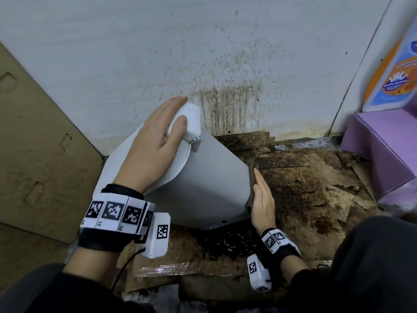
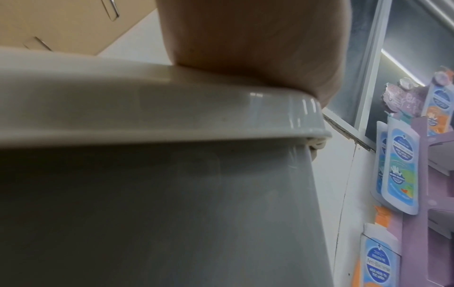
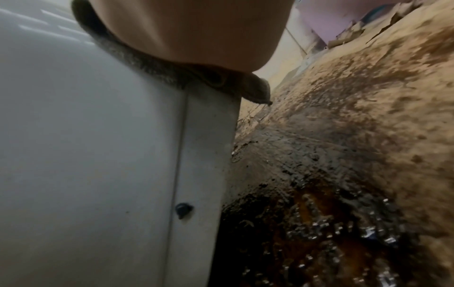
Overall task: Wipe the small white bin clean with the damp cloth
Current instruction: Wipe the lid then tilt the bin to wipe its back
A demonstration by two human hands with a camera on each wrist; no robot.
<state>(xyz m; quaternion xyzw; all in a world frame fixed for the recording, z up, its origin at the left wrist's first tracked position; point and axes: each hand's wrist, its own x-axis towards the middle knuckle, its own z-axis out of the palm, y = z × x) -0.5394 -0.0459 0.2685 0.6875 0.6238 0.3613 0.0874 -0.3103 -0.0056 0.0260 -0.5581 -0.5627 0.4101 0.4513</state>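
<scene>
The small white bin (image 1: 203, 181) is tilted over on the floor, its lid toward me and its base to the right. My left hand (image 1: 158, 132) lies over the lid, fingers reaching round the white hinge block and thumb on top of it. In the left wrist view that hand (image 2: 245, 38) sits on the lid's rim (image 2: 123, 106). My right hand (image 1: 261, 195) is flat, pressing the dark damp cloth (image 1: 251, 170) against the bin's base edge. The right wrist view shows the cloth (image 3: 147, 64) squeezed between my palm (image 3: 196, 29) and the bin wall (image 3: 86, 136).
Stained, torn cardboard (image 1: 293, 181) covers the floor, with a dark wet puddle (image 1: 225, 242) under the bin. The wall (image 1: 225, 64) behind is spattered brown. A cardboard box (image 1: 33, 143) stands at the left and a purple display stand (image 1: 383, 143) with pouches at the right.
</scene>
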